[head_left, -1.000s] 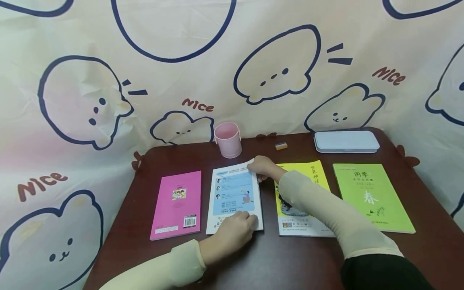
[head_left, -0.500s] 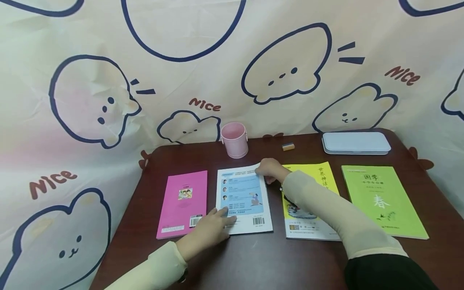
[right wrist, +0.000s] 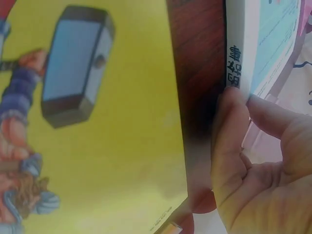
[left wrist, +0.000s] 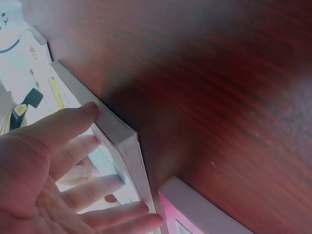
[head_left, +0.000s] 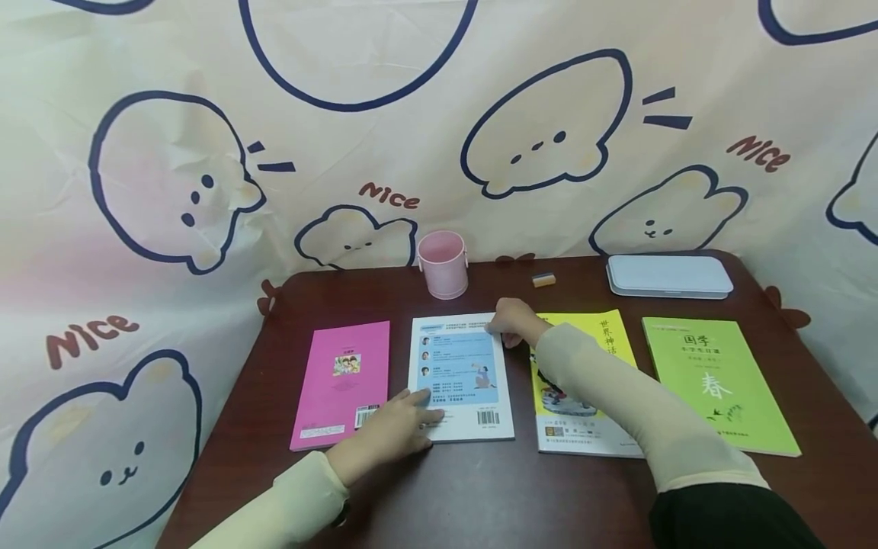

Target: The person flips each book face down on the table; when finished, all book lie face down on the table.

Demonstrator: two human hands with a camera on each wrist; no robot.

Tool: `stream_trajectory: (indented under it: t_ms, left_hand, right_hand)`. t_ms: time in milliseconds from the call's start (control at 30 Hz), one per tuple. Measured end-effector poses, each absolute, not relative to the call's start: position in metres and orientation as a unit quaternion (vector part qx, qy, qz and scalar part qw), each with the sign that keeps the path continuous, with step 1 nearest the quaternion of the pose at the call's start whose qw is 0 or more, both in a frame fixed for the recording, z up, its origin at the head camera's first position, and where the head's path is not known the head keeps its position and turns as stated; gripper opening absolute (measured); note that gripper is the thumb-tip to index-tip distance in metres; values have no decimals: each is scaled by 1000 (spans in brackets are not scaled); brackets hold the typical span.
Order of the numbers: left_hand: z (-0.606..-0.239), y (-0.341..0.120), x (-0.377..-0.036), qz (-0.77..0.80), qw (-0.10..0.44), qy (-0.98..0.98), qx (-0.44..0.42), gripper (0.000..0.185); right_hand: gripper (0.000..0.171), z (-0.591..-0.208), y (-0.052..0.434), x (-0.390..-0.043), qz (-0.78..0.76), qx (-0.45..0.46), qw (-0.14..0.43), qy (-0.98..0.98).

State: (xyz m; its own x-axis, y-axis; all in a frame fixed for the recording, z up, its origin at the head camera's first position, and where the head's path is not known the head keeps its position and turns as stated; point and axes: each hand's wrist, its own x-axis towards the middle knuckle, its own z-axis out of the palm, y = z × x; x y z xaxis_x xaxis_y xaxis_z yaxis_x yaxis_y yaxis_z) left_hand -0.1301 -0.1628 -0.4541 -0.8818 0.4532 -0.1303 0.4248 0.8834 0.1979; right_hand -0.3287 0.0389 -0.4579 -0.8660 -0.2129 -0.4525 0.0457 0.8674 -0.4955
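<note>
A white book [head_left: 462,377] with a pale blue panel lies back cover up on the dark table, in the middle of the row in the head view. My left hand [head_left: 391,425] touches its lower left corner, fingers fairly straight and spread. The left wrist view shows the thumb of this hand [left wrist: 58,170] against the book's near edge [left wrist: 114,129]. At the book's upper right corner, my right hand [head_left: 516,322] pinches it with curled fingers. Thumb and forefinger of that hand [right wrist: 263,161] meet at the spine [right wrist: 235,53] in the right wrist view.
A pink book [head_left: 343,385] lies to the left. Rightward lie a yellow book [head_left: 549,423], partly under my right forearm, and a green book [head_left: 716,381]. Along the back edge stand a pink bucket [head_left: 442,267], an eraser [head_left: 543,280] and a pale blue case [head_left: 671,276].
My left hand has shifted from the white book's lower middle to its lower left corner, its fingers spreading. The book has turned slightly straighter. My right hand stays at the upper right corner.
</note>
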Motion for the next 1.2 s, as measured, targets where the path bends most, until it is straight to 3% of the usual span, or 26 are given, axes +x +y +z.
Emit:
stream_trajectory:
  t_ms: [400,667,800,1000,1200]
  left_hand:
    - [-452,-149,-130,81,93,963,240,40]
    - [-442,-115,-143,78,-47,939,332,36]
    - [-438,-84,-151,119,-77,931,335,33]
    - [-438,-44,-157,206,-15,942,264,34]
    - [-442,-6,-156,324,74,921,203,40]
  right_hand:
    - [32,-454,58,-321,-275,-39,233,932]
    - [22,-422,97,-323,-199,-82,93,972]
    - [26,-415,128,-325,-167,-92,58,980]
    - [31,-431,173,-323,-122,-106,76,984]
    - [18,-446,215,-314,-74,-99,121,985]
